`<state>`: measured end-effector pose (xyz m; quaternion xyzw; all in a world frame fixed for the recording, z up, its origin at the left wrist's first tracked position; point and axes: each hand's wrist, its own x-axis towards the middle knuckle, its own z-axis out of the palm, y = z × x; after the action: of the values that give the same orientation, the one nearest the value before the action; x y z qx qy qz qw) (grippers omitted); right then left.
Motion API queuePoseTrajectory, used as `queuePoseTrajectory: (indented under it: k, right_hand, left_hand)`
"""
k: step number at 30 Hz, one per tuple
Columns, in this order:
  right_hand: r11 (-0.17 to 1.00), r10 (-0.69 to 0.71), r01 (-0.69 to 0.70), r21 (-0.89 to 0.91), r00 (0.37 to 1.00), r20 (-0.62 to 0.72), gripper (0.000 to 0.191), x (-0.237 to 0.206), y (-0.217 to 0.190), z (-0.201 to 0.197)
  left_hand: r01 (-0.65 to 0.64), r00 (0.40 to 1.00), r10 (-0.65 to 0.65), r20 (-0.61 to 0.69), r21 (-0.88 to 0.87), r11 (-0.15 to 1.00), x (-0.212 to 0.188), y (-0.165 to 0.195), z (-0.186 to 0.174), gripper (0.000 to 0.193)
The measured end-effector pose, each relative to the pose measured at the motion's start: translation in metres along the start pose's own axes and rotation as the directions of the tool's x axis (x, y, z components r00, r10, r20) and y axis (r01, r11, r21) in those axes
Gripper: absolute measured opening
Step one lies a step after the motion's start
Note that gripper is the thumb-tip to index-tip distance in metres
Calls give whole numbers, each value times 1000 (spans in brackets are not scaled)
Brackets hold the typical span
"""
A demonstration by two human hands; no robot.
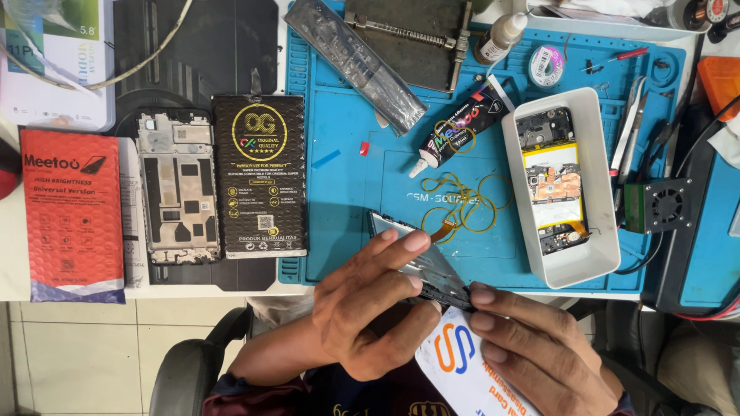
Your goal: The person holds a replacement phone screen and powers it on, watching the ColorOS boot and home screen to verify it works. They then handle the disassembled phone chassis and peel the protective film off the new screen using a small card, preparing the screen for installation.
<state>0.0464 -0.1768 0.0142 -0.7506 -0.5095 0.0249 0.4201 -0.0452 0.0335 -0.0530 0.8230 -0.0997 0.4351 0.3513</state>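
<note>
My left hand [370,304] grips a dark phone screen panel [420,258] tilted over the front edge of the blue work mat [347,154]; an orange flex cable hangs from the panel's far end. My right hand [532,354] holds a white plastic card [462,366] with an orange and blue logo, its edge pressed against the panel's near corner. Both hands are at the bottom centre of the head view, close together.
A white tray [601,185] holds an opened phone body at the right. A glue tube [462,127], yellow rubber bands [462,202], a bare phone frame [177,185], a black box [259,176] and a red packet [73,216] lie on the bench. Tweezers and a small fan [667,204] sit right.
</note>
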Motion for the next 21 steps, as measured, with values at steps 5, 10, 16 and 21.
queuePoseTrajectory:
  k: [5, 10, 16, 21]
  right_hand:
    - [1000, 14, -14, -9, 996, 89, 24, 1, 2, -7]
    - [999, 13, -15, 50, 999, 39, 24, -9, 9, -3]
    - [982, -2, 5, 190, 1000, -14, 26, -26, 23, 2]
    - [954, -3, 16, 299, 999, -44, 28, -26, 25, 4]
  left_hand:
    - [10, 1000, -10, -9, -9, 1000, 1, 0, 1, 18]
    - [9, 1000, -9, -6, -3, 1000, 1, 0, 3, 20]
    - [-6, 1000, 7, -8, 62, 998, 0, 1, 7, 36]
    - [-11, 1000, 11, -3, 64, 998, 1, 2, 8, 43]
